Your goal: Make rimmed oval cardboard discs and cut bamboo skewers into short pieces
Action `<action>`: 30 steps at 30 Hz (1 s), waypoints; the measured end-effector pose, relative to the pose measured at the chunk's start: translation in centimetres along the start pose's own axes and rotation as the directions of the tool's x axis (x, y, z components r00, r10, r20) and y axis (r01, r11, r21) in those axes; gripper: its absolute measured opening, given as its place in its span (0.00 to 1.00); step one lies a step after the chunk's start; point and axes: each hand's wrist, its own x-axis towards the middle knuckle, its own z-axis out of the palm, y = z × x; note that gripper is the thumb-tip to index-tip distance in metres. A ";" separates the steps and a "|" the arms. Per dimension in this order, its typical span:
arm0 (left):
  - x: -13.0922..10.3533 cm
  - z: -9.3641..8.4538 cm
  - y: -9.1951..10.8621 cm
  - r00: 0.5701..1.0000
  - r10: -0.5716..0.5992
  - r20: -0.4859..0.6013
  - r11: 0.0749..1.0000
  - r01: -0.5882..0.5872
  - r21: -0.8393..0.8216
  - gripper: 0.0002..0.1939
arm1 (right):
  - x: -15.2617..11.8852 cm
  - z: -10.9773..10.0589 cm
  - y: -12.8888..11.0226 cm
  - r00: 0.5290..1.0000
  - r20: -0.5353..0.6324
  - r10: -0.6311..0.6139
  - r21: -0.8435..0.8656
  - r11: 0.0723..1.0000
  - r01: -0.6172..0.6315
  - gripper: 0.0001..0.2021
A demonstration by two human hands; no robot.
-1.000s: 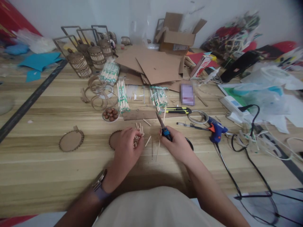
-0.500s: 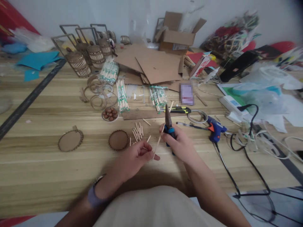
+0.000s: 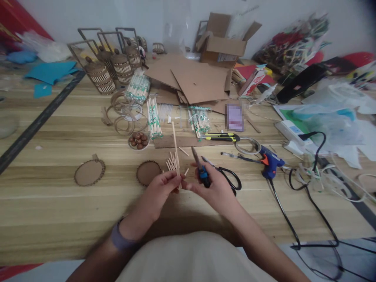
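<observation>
My left hand (image 3: 160,194) is closed with a thin wooden chopstick (image 3: 175,143) pinched at its lower end, the stick standing nearly upright. A shorter stick piece seems to lie against it at the fingertips. In my right hand (image 3: 217,184) are pliers (image 3: 202,174) with blue-and-black handles, their jaws pointing up and left. The right fingertips come close to the left ones; whether they touch the stick is unclear. Just beyond the left hand lie several short cut stick pieces (image 3: 170,161). Beside them rests a round cardboard disc (image 3: 149,173) with a dark braided rim.
Black-handled scissors (image 3: 233,178) lie right of my right hand. Further right is a blue glue gun (image 3: 272,162) with its cable. Beyond are a utility knife (image 3: 221,137), wrapped chopsticks (image 3: 154,117), a bowl of brown balls (image 3: 138,141) and cardboard sheets (image 3: 202,80). Another rimmed disc (image 3: 89,172) lies left.
The chopstick has swung from slanting beside the pliers to nearly upright in my left hand, which shifted left. The pliers have dropped lower and left, uncovering the scissors.
</observation>
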 end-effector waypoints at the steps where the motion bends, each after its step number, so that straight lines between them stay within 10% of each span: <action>1: 0.1 0.0 -0.1 1.000 -0.009 -0.017 0.999 0.009 -0.046 0.15 | -0.3 0.3 0.1 1.000 0.011 -0.022 -0.018 1.000 0.022 0.22; 11: 0.1 0.9 -0.3 1.000 0.004 -0.001 0.984 -0.004 -0.177 0.15 | -0.8 2.1 1.0 0.990 -0.034 -0.137 -0.097 0.986 0.133 0.20; 17: -0.3 0.0 -0.6 0.999 0.038 -0.007 0.999 -0.039 -0.024 0.14 | -1.2 0.7 0.4 0.993 0.100 0.056 -0.034 0.998 -0.052 0.15; 22: -1.2 -1.0 0.1 1.000 -0.018 0.012 0.986 0.016 0.168 0.14 | -1.4 -2.1 0.5 0.839 0.508 0.194 0.096 0.955 -0.280 0.09; 30: -1.9 -1.3 0.5 0.984 -0.102 0.143 0.964 0.062 0.258 0.14 | -0.9 -4.0 -0.2 0.656 0.672 0.342 0.037 0.870 -0.492 0.11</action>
